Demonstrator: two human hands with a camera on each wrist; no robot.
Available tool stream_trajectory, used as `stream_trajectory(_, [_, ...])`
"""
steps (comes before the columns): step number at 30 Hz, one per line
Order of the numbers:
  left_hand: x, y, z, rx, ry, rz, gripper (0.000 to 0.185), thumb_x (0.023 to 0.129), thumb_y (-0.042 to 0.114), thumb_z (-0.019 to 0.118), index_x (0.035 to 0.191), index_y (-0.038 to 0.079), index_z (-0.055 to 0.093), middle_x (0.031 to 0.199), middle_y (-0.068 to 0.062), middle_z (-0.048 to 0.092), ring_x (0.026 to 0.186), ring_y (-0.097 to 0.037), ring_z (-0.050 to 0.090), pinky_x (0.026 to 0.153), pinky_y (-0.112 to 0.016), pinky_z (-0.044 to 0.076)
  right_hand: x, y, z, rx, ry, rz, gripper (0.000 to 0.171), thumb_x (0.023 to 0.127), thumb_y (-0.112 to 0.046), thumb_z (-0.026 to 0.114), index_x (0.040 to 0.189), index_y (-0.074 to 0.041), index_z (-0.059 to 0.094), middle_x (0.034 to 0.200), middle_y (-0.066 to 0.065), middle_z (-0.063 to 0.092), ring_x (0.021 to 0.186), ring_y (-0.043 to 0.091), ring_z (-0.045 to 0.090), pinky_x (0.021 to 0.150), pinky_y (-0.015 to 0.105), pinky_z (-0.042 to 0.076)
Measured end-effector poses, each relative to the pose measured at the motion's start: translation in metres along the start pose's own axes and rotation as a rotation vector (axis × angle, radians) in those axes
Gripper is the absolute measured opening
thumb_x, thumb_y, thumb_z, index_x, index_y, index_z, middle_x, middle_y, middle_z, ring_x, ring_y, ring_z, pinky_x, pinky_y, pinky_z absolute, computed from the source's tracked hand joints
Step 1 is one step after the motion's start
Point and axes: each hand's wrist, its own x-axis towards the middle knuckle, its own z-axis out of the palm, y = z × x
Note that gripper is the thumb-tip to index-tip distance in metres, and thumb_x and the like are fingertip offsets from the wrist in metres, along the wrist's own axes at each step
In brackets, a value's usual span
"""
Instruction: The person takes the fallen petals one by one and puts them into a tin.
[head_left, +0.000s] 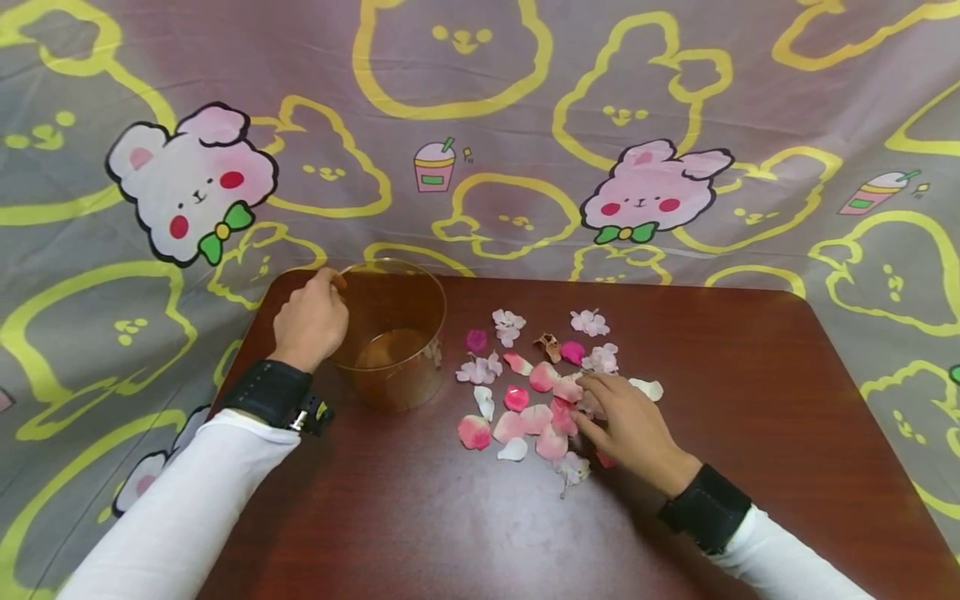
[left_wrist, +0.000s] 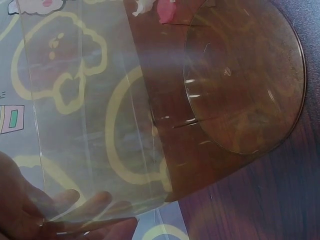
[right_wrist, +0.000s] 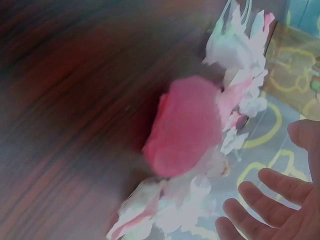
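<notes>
My left hand [head_left: 311, 321] grips the near-left rim of a clear amber plastic bucket [head_left: 397, 388]. In the left wrist view its fingers [left_wrist: 97, 201] show against the bucket's wall, and the round bottom [left_wrist: 245, 80] looks bare. Over the right side of a spread of flower petals [head_left: 536, 419] hovers my right hand [head_left: 633, 429], fingers extended and slightly bent. The right wrist view shows those fingers [right_wrist: 265, 200] apart from a blurred pink petal [right_wrist: 187, 125], with nothing between them. Some petals under the hand are hidden.
Small pale blossoms [head_left: 588, 322], white petals [head_left: 513, 450], magenta petals [head_left: 476, 339] and a brown dried piece [head_left: 550, 347] lie on the dark red-brown table [head_left: 735, 367]. A cartoon-printed cloth [head_left: 495, 150] hangs behind the table's far edge.
</notes>
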Motion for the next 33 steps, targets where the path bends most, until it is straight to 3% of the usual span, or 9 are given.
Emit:
stream_trajectory(15, [-0.001,0.0,0.001,-0.019,0.003,-0.016,0.039,0.107,0.02,0.028,0.13,0.008,0.056,0.124,-0.027,0.066,0.107,-0.052,0.064,0.081,-0.063,0.049,-0.003,0.032,-0.012,0.033,0.093,0.109,0.046,0.088,-0.027,0.076,0.126,-0.003,0.065,0.127,0.019,0.067,0.12,0.037,0.06,0.094,0.056,0.055])
stream_trajectory(23, [-0.002,0.0,0.001,-0.013,0.005,-0.023,0.038,0.107,0.02,0.029,0.13,0.008,0.057,0.124,-0.028,0.066,0.107,-0.053,0.064,0.081,-0.063,0.048,-0.004,0.055,-0.017,0.046,0.067,0.205,0.039,0.094,-0.026,0.069,0.126,-0.004,0.066,0.129,0.02,0.066,0.122,0.04,0.058,0.098,0.061,0.051])
stream_trajectory(33, [-0.002,0.002,0.0,-0.019,-0.001,-0.025,0.038,0.107,0.02,0.028,0.13,0.008,0.056,0.125,-0.027,0.066,0.107,-0.052,0.064,0.082,-0.063,0.048,-0.013,0.088,-0.006,-0.009,0.044,0.257,0.031,0.097,-0.024,0.064,0.121,-0.005,0.068,0.118,0.021,0.069,0.104,0.038,0.063,0.08,0.057,0.055])
